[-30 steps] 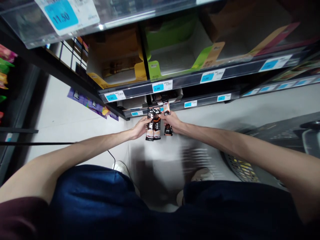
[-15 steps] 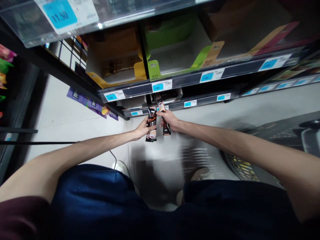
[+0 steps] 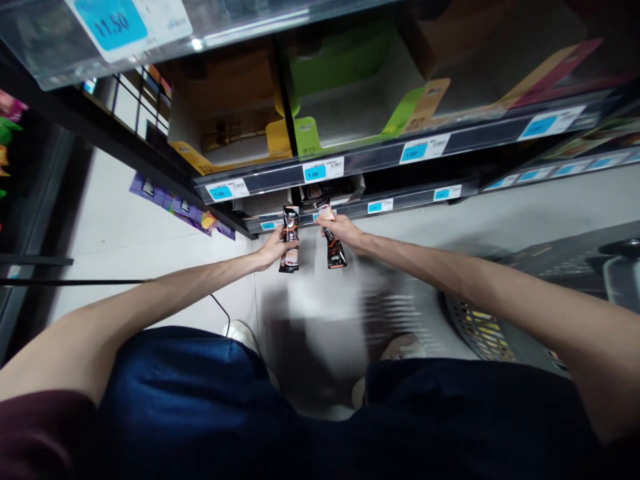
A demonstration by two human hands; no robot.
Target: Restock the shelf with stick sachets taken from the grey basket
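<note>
The left hand has its grip closed around overlapping black packets, thumb across their front; they stand nearly upright in the view, just out from the front edge of the bottom shelf, near that shelf's left end. How many overlap there is hard to tell.

The right hand has its grip closed around another black packet, tilted so its top leans left. That top overlaps a blue-and-white tag on the bottom shelf's front edge; whether they touch cannot be told. The two hands' packets are apart, with floor visible between them.

Behind the right hand, an open carton with dark contents sits on the bottom shelf. On the shelf above, a yellow box stands at the left end, with a green box just beside it. A basket is at right.
</note>
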